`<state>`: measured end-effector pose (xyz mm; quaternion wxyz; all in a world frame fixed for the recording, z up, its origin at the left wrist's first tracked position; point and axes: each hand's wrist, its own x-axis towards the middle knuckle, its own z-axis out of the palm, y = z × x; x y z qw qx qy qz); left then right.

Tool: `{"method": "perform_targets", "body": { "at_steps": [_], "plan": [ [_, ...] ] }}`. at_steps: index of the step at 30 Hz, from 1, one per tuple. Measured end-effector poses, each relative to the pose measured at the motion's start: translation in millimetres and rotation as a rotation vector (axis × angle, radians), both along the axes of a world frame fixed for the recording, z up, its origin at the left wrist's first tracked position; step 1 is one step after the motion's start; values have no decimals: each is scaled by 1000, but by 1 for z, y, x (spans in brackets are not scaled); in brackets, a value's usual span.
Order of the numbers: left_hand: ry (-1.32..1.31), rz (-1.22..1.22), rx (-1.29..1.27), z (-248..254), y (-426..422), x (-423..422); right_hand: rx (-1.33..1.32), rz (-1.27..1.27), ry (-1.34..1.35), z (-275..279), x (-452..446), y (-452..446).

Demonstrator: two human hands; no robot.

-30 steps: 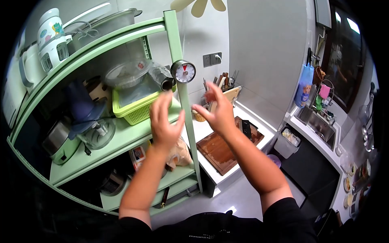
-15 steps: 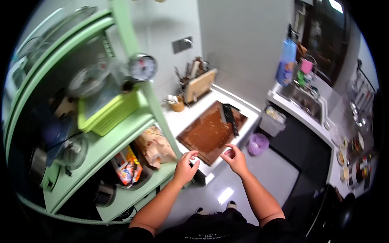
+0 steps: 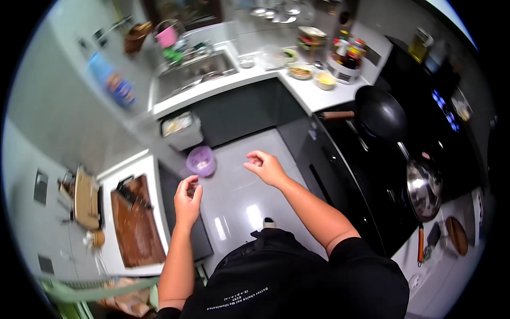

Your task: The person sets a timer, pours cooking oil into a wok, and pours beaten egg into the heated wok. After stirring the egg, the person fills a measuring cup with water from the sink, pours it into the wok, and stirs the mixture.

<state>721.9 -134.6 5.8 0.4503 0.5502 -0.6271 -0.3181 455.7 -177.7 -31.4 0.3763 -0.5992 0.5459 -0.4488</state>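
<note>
Around mid-frame, your left hand [image 3: 187, 204] and right hand [image 3: 266, 168] hover apart, fingers loosely curled, near the purple bin [image 3: 201, 161]; the board [image 3: 139, 234], knife [image 3: 133, 195] on it, lies lower left.

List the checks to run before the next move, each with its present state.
1. Left hand empty: ok, fingers loosely curled.
2. Right hand empty: ok, raised above the floor.
3. Kitchen knife resting on wooden cutting board: ok.
4. No obstacle on the floor ahead: not ok, purple bin stands there.
5. Wok handle pointing away from stove's front edge: not ok, points towards it.
6. Burner under wok off: cannot tell, hidden.
</note>
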Motion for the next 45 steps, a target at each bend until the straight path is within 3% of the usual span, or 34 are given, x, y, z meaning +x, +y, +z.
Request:
{"method": "perform_targets", "body": {
  "at_steps": [7, 11, 12, 14, 21, 24, 25, 26, 28, 29, 31, 34, 37, 40, 45],
  "plan": [
    [0, -337, -57, 0, -109, -148, 86, -354, 130, 26, -151, 5],
    [-101, -524, -98, -2, -142, -221, 133, -564, 50, 9, -207, 24],
    [-111, -537, -94, -1, -149, -236, 85, -612, 16, -17, -221, 25],
    [-123, -564, -82, -3, -162, -265, 148, -695, 1, -11, -232, 40],
    [-223, -845, -50, -15, -220, -354, 209, -928, -46, -80, -266, 36],
    [-269, -988, -34, -28, -257, -412, 113, -1009, -46, -53, -268, 10],
    [-282, -1036, -26, -30, -266, -434, 236, -1002, -43, -33, -269, 2],
    [-356, -1080, -36, -29, -272, -456, 183, -1044, -14, -29, -270, -7],
    [-443, -1181, 205, -40, -283, -503, 80, -1130, 51, -22, -274, -18],
    [-465, -1214, 198, -50, -285, -523, 112, -1147, 30, -16, -277, -20],
    [-521, -1283, 173, -66, -283, -552, 161, -1250, 253, -4, -281, -18],
    [-397, -1582, 868, -66, -284, -570, 235, -1376, 356, 22, -275, -7],
    [-411, -1658, 852, -58, -301, -571, 139, -1481, 588, 10, -286, 30],
    [-484, -1622, 984, -40, -327, -577, 324, -1526, 722, 32, -307, 49],
    [-474, -1548, 776, -33, -357, -591, 492, -1269, 976, 68, -393, 14]
  ]
}}
